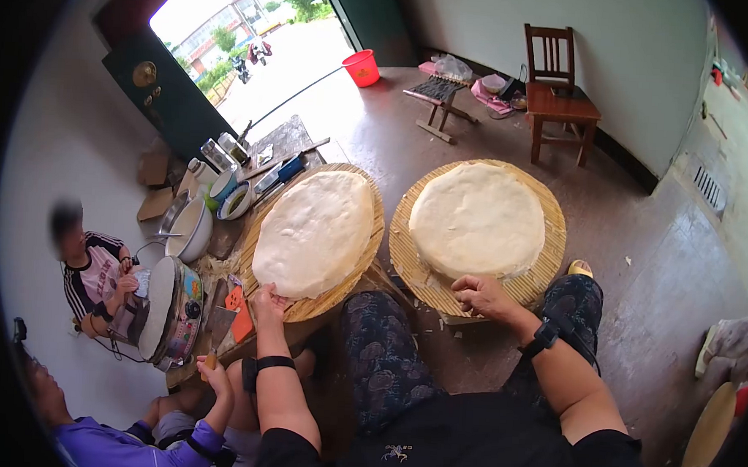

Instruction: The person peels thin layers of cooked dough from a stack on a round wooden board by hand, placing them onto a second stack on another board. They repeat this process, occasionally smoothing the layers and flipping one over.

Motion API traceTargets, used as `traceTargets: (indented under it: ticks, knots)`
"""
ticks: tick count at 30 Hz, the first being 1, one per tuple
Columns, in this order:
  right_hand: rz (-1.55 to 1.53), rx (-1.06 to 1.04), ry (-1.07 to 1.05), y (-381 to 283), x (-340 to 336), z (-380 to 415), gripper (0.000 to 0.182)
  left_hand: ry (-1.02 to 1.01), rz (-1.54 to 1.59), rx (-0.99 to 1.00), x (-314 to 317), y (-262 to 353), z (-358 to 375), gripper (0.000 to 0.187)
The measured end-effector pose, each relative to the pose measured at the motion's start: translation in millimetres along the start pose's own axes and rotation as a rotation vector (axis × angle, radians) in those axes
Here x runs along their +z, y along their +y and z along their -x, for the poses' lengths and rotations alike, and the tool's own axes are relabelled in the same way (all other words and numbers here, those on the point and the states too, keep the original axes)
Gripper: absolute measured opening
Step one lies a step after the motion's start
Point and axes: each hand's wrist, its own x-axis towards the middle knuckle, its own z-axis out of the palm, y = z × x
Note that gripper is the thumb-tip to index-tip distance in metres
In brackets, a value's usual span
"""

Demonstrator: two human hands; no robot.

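On a round slatted board (376, 225) at the left lies a flat round of pale dough (315, 230). My left hand (269, 304) is at its near edge, fingertips pinched on the dough's rim. A second dough round (476, 218), thicker-looking, rests on another slatted board (551, 234) to the right. Just off that dough's near edge hovers my right hand (485, 298), fingers loosely bent and somewhat apart, with nothing visible in them. Dark bands are on both my forearms.
Left, a person in purple (139, 445) holds a wooden handle beside a round electric griddle (175, 312); another person (97, 278) sits behind it. An orange spatula (239, 311), a white basin (192, 228) and bottles stand nearby. Farther off are a red bucket (361, 68), folding stool (436, 93) and wooden chair (558, 104).
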Motion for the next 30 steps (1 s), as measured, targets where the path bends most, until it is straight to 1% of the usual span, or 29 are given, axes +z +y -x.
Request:
traceTargets:
  ticks: [3, 5, 7, 11, 14, 15, 17, 18, 19, 20, 21, 22, 23, 24, 25, 26, 27, 28, 29, 30]
  knots:
    - [-0.004, -0.022, -0.025, -4.4, -2.4, 5.5, 0.021, 0.030, -0.013, -0.002, 0.9, -0.2, -1.8, 0.026]
    - [-0.005, -0.023, -0.040, -8.8, -1.9, 8.7, 0.020, 0.019, 0.028, 0.056, 4.0, -0.8, 2.5, 0.024]
    - [-0.001, -0.070, -0.029, -8.2, -2.7, 9.5, 0.020, 0.062, 0.031, 0.072, 9.4, -0.5, 8.7, 0.026]
    - [-0.013, -0.063, -0.027, -10.5, -5.0, 12.8, 0.019, 0.143, 0.008, 0.123, 19.3, 0.9, 16.2, 0.030]
    - [0.026, -0.078, -0.015, -14.7, -3.8, 15.2, 0.019, 0.323, -0.435, 0.346, 23.4, 2.0, 26.0, 0.036]
    - [0.027, -0.079, -0.023, -14.4, -3.4, 14.7, 0.019, 0.331, -0.434, 0.347, 13.8, -0.6, 14.2, 0.036]
    - [0.014, -0.085, -0.023, -13.3, -4.8, 15.5, 0.019, 0.278, -0.986, 0.835, -7.5, -13.3, -20.8, 0.035]
    - [0.014, -0.081, -0.018, -11.4, -4.3, 14.2, 0.019, 0.272, -0.986, 0.832, -6.8, -6.4, -8.2, 0.035]
    - [0.063, -0.089, -0.029, -6.5, -4.0, 9.9, 0.020, 0.246, -1.132, 0.762, 0.0, 6.9, 15.7, 0.034]
    - [0.112, -0.094, -0.018, 0.5, -7.6, 6.0, 0.021, 0.195, -1.272, 0.694, 14.3, 7.2, 28.2, 0.034]
    - [0.144, -0.166, -0.009, 11.7, -7.5, -2.0, 0.022, 0.148, -1.310, 0.739, -1.1, 3.1, 5.2, 0.034]
    - [0.175, -0.205, -0.005, 18.0, -8.3, -4.8, 0.023, 0.059, -1.200, 0.703, -1.3, 4.4, 10.6, 0.034]
    - [0.176, -0.202, -0.034, 6.0, -10.6, 3.8, 0.025, 0.049, -1.201, 0.680, -0.5, 5.5, 10.8, 0.033]
    - [0.251, -0.232, -0.018, 10.5, -13.5, 1.9, 0.026, -0.109, -1.123, 0.538, 6.2, 12.1, 19.1, 0.035]
    - [0.348, -0.399, 0.046, 27.7, -13.6, -10.3, 0.026, -0.023, -1.259, 0.763, -19.7, 0.8, -26.3, 0.036]
    - [0.294, -0.306, 0.000, 15.3, -15.9, -0.3, 0.025, -0.106, -1.247, 0.600, -8.7, 10.6, -10.2, 0.035]
    - [0.354, -0.374, 0.074, 16.3, -15.6, 0.2, 0.024, -0.089, -1.141, 0.839, -38.0, -0.1, -71.5, 0.030]
    - [0.399, -0.435, 0.138, 23.8, -15.0, -5.7, 0.023, -0.034, -1.224, 0.878, -28.3, 8.3, -58.0, 0.032]
    - [0.321, -0.345, 0.125, 29.7, -12.8, -14.8, 0.022, 0.003, -1.297, 0.896, 0.4, 13.3, -22.8, 0.035]
    - [0.353, -0.380, 0.182, 28.3, -13.8, -13.4, 0.021, 0.019, -1.337, 0.927, 27.3, 16.1, 13.9, 0.038]
